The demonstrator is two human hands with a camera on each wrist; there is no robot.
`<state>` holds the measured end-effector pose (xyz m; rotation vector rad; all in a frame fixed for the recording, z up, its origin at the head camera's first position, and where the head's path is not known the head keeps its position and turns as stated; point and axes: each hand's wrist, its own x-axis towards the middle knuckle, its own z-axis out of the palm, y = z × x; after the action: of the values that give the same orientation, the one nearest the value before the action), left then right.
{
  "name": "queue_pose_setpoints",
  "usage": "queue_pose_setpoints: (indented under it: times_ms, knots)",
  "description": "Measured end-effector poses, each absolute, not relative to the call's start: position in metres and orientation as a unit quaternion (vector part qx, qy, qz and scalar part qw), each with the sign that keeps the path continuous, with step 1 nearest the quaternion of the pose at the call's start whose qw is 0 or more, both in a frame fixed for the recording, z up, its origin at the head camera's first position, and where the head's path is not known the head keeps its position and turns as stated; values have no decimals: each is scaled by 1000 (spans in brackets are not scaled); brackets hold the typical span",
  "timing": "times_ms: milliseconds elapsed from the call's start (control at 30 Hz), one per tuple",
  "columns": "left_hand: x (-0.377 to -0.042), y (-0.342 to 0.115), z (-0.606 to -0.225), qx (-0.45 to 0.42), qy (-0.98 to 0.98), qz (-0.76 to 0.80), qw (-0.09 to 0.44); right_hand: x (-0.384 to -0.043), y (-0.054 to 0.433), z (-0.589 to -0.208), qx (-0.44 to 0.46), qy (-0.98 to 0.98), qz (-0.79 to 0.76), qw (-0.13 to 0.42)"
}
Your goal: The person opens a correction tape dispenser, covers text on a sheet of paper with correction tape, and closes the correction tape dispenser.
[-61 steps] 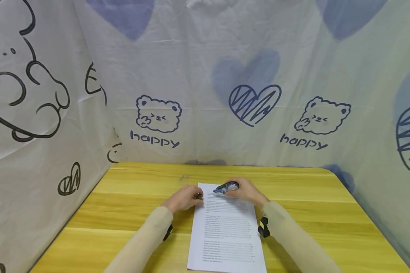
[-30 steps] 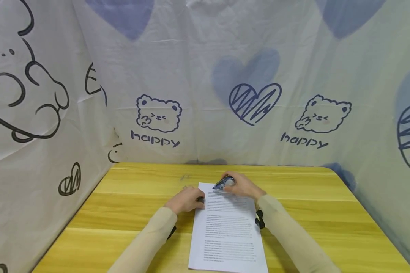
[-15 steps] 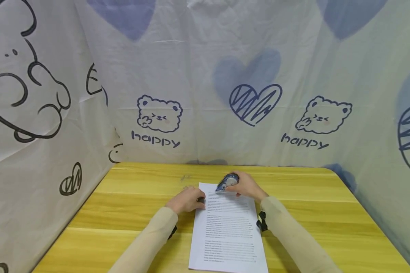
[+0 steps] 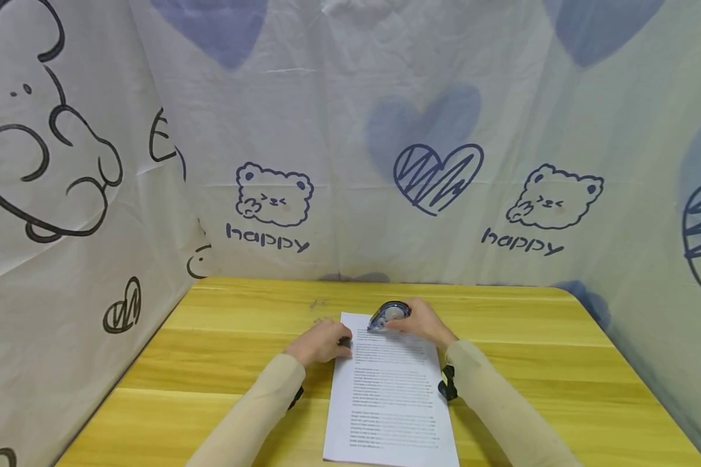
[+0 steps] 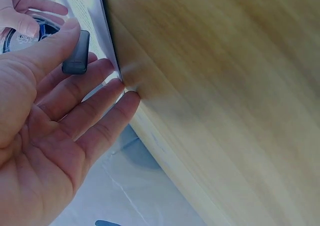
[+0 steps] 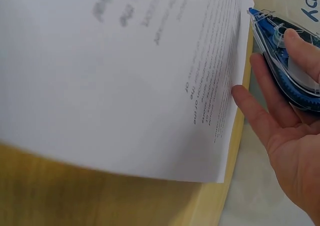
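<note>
In the head view my right hand (image 4: 423, 322) pinches a blue, clear-sided correction tape dispenser (image 4: 389, 314), its tip pointing left and down at the top printed lines of a sheet of paper (image 4: 385, 415). The right wrist view shows the thumb on the side of the dispenser (image 6: 287, 65) and one fingertip at the paper's edge. My left hand (image 4: 320, 342) rests at the paper's upper left edge. In the left wrist view, its thumb and index finger pinch a small dark cap-like piece (image 5: 76, 55), while the other fingertips touch down at the paper's edge.
The paper lies on a yellow wood-grain table (image 4: 239, 363), reaching towards its near side. A white cloth (image 4: 339, 194) printed with hearts and bears hangs behind the table and along both sides. Dark wrist bands (image 4: 447, 383) show at the sleeves.
The right hand first shifts the dispenser slightly left, then tips it more upright and back right; now it sits lower again, tip nearer the text. The left hand moved slightly right and then stayed.
</note>
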<state>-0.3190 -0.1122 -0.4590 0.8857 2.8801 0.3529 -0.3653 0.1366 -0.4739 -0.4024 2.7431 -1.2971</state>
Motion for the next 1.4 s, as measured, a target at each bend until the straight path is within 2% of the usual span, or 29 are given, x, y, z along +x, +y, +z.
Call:
queue_pose_setpoints:
  times_ms: [1400]
  knots:
    - [-319, -113, -463, 283, 950, 119, 54, -367, 129, -473, -155, 909, -386, 30]
